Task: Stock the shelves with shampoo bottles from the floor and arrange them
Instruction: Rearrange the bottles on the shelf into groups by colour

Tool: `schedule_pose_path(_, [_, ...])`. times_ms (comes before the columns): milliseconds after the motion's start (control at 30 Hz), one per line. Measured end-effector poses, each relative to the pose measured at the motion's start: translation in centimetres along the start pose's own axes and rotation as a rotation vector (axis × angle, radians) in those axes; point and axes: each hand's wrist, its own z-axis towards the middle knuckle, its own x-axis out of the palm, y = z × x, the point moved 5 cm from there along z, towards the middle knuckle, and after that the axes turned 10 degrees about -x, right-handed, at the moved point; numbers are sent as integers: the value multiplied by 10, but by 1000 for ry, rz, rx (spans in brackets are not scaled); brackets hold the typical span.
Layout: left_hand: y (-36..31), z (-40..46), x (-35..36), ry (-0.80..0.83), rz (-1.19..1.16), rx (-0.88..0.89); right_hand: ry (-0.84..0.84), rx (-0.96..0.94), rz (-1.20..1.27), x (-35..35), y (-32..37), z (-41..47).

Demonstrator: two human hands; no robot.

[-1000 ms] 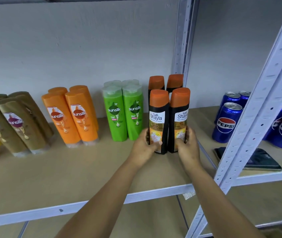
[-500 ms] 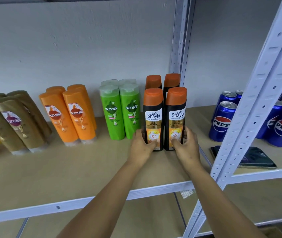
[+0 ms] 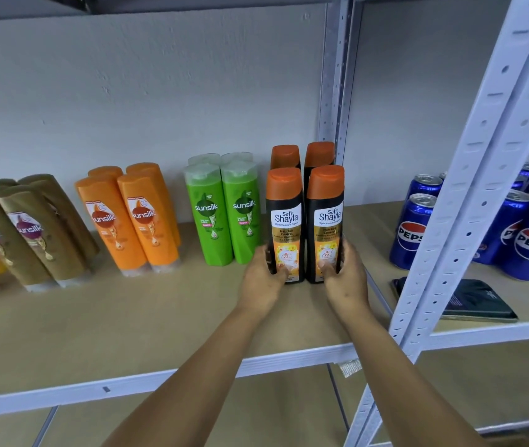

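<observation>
Gripping the two front black bottles low down, one in each fist, the person stands them side by side on the shelf (image 3: 147, 321). From the head camera, the left hand (image 3: 264, 279) curls round the base of the left black bottle (image 3: 285, 225), thumb across the label, and the right hand (image 3: 344, 277) wraps the right black bottle (image 3: 325, 224) the same way. Both bottles stand upright, long axis vertical, touching each other and set just in front of two more black bottles (image 3: 302, 156) of the same kind. Each sits straight ahead of its own hand, so neither arm has the longer reach. Just left of the black bottles stand the green bottles (image 3: 224, 211); further left are the orange bottles (image 3: 131, 221), then the brown bottles (image 3: 27, 233). Right of the black bottles, past the metal upright (image 3: 469, 195), are blue cans (image 3: 414, 230). My guess is the pair only needs nudging back square with the row, then letting go.
</observation>
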Motion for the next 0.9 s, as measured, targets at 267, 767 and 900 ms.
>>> schedule_pose_path(267, [-5, 11, 7, -7, -6, 8, -23, 13, 26, 5, -3, 10])
schedule_pose_path(767, [-10, 41, 20, -34, 0, 29, -28, 87, 64, 13, -6, 36])
schedule_pose_path(900, [-7, 49, 23, -48, 15, 43, -47, 83, 63, 16, -6, 43])
